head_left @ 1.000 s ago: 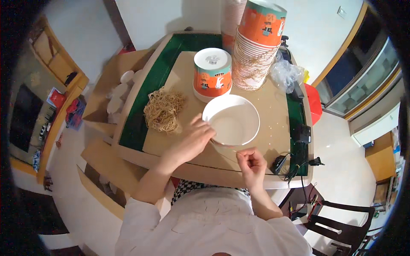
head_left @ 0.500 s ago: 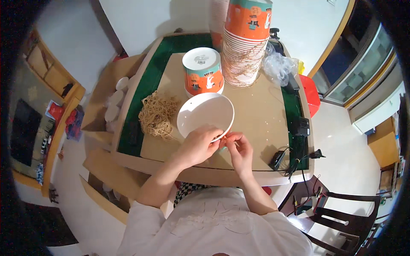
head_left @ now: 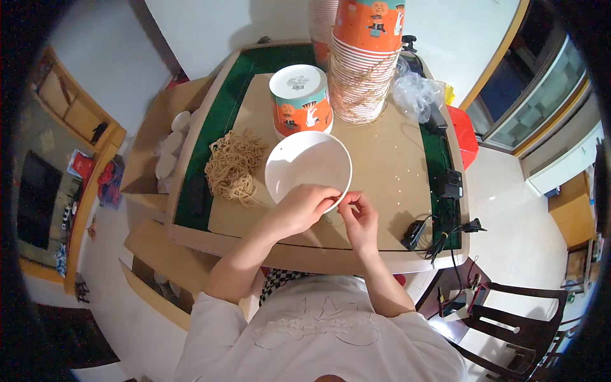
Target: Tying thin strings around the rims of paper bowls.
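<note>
- White-lined paper bucket (head_left: 312, 156), mouth tipped up, over a cardboard sheet (head_left: 394, 153); gripped at the near rim by the left hand (head_left: 305, 209), fingers closed over the edge.
- Right hand (head_left: 359, 219) against the same rim, thumb and fingertips drawn close together; too small to tell whether around anything.
- Loose tangle of tan twine (head_left: 234, 169), just left of the bucket.
- Orange-and-teal bucket (head_left: 296, 114), base up, just behind.
- Tall stack of nested buckets (head_left: 361, 73), likewise base up, twine strung across.
- Open carton (head_left: 141, 159) at far left, white rounded pieces (head_left: 168, 153) inside.
- Green-topped table (head_left: 216, 140) beneath; black power adapter (head_left: 450, 184) along its right side.
- Dark wooden chair (head_left: 509, 293) on pale floor (head_left: 503, 204).
</note>
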Demonstrator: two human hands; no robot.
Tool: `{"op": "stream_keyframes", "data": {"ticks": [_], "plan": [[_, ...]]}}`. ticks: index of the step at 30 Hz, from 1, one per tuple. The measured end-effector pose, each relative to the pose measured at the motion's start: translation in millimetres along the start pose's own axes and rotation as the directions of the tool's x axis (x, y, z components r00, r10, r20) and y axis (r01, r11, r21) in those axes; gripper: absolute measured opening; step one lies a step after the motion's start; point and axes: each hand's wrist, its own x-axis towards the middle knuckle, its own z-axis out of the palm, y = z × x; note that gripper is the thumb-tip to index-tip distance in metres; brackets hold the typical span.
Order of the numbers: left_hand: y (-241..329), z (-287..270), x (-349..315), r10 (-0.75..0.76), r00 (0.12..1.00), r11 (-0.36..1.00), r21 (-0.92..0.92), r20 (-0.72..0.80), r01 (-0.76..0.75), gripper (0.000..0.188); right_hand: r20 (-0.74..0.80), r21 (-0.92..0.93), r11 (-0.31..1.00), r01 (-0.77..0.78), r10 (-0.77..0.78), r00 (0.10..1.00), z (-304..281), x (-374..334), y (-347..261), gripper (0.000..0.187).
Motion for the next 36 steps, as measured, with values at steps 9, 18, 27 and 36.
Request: {"op": "stream_keyframes", "data": {"ticks": [9, 18, 27, 36], "plan": [[-3, 6, 10, -0.072, 0.959, 0.997, 0.015, -0.273, 0.079, 0.008, 0.018, -0.215, 0.969, 0.119, -0.118, 0.993, 8, -21, -44, 0.015], [-14, -9, 31, -0.533, 0.688, 0.438, -0.536, 0.492, 0.722, 0.018, 0.712, -0.463, 0.609, 0.644, -0.178, 0.679, 32, -8, -89, 0.017], [-24, 14, 3, -0.531, 0.802, 0.401, -0.753, 0.274, 0.522, 0.01, 0.497, -0.49, 0.806, 0.333, -0.056, 0.866, -12, 66, -75, 0.011], [-12, 14, -6, -0.142, 0.948, 0.95, -0.309, -0.285, 0.049, 0.011, 0.508, -0.503, 0.827, 0.252, 0.047, 0.86, -11, 72, -63, 0.011]]}}
